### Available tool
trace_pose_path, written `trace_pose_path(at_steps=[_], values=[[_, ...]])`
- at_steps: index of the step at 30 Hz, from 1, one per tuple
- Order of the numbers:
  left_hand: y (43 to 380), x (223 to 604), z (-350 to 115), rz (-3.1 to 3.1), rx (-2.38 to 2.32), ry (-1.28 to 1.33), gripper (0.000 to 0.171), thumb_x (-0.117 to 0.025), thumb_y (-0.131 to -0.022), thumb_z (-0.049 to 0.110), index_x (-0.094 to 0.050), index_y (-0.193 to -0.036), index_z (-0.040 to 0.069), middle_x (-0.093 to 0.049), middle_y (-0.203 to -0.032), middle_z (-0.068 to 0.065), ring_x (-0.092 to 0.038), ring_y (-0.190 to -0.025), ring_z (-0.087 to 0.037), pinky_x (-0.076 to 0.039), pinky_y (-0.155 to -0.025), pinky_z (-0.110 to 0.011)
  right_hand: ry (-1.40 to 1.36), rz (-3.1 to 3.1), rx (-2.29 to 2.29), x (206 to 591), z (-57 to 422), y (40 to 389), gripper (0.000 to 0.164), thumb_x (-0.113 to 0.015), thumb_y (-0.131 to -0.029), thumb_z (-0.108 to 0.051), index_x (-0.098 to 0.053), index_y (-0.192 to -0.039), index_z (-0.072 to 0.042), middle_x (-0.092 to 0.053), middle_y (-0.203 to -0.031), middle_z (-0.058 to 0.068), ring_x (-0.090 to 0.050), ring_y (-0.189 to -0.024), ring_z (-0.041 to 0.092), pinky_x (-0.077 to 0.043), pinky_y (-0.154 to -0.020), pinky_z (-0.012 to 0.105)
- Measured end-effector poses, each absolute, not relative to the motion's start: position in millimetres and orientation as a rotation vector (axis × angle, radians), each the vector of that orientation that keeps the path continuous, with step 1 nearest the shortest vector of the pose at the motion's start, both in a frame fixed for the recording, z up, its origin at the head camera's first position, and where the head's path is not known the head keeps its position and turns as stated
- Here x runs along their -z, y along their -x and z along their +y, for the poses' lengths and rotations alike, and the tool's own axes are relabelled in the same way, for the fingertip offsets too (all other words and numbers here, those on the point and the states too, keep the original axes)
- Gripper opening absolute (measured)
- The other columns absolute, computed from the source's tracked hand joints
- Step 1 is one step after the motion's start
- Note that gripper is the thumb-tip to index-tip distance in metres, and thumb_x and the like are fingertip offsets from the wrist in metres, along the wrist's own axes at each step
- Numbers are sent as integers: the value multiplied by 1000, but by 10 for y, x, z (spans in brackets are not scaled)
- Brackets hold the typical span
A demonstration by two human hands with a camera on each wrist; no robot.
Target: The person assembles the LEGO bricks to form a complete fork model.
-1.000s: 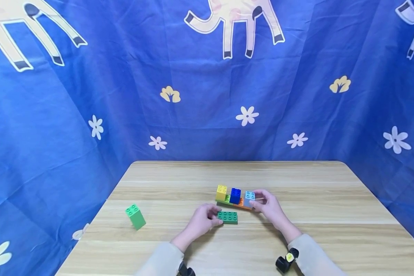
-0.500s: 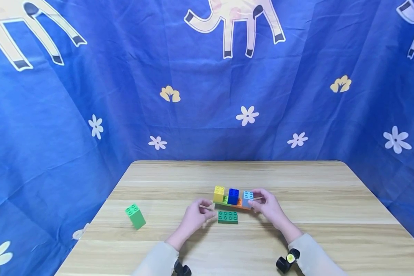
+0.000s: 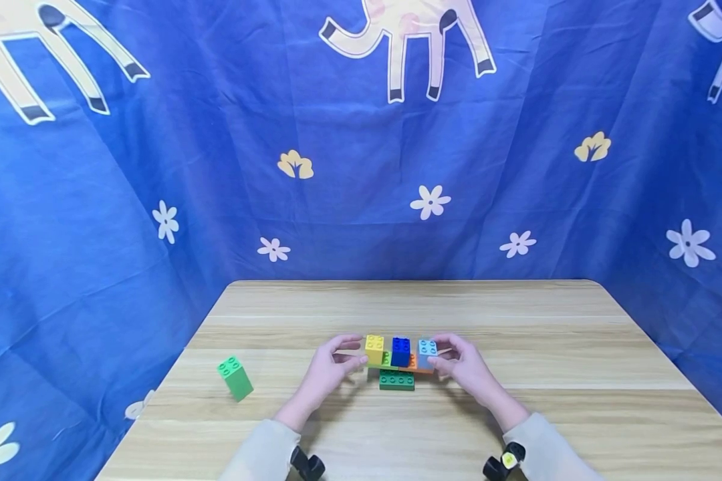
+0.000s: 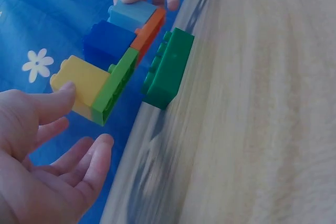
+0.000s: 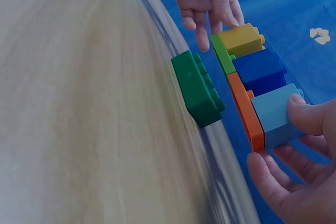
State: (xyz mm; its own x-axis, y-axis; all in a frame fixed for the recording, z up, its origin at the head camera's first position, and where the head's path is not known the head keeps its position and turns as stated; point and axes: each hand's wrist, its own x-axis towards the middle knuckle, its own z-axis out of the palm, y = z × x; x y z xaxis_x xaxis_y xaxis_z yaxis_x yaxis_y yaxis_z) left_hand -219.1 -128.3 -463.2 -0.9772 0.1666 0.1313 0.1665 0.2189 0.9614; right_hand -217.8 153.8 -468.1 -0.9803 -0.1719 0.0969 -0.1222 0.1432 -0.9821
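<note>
A toy brick assembly is held up over the table: a yellow brick (image 3: 374, 349), a dark blue brick (image 3: 400, 352) and a light blue brick (image 3: 427, 353) on thin lime green (image 4: 116, 86) and orange (image 5: 245, 111) bricks. My right hand (image 3: 466, 371) pinches its light blue end between thumb and fingers. At the yellow end is my left hand (image 3: 327, 374), its thumb tip at the brick's side and its other fingers spread loosely below. Under and in front of the assembly, a dark green brick (image 3: 396, 381) lies studs up; a gap between them shows in both wrist views.
Further left on the wooden table (image 3: 547, 321), a tall bright green brick (image 3: 236, 379) stands apart. A blue patterned cloth (image 3: 361, 167) hangs behind the table and at both sides.
My left hand has let go of the dark green brick and moved left and up to the yellow end. My right hand has brought the assembly nearer, over the dark green brick's back edge.
</note>
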Motion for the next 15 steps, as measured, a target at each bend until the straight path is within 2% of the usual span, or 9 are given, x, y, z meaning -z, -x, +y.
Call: trace_pose_path(at_steps=[6, 15], values=[[2159, 4601, -1303, 2382, -1959, -347, 45, -74, -79, 20, -59, -120, 8, -58, -117, -20, -63, -87, -30, -56, -67, -44, 320, 2357, 1991, 4668, 1515, 2130, 37, -71, -80, -8, -57, -114, -2, -58, -104, 16, -59, -85, 26, -56, -64, 41], [2004, 4398, -1303, 2169, -2009, -330, 45, -67, -83, 3, -52, -124, -7, -53, -116, -30, -61, -90, -43, -51, -76, -56, 369, 2389, 1929, 4616, 1517, 2068, 38, -73, -78, -8, -60, -113, -3, -59, -103, 13, -59, -87, 28, -56, -66, 44]])
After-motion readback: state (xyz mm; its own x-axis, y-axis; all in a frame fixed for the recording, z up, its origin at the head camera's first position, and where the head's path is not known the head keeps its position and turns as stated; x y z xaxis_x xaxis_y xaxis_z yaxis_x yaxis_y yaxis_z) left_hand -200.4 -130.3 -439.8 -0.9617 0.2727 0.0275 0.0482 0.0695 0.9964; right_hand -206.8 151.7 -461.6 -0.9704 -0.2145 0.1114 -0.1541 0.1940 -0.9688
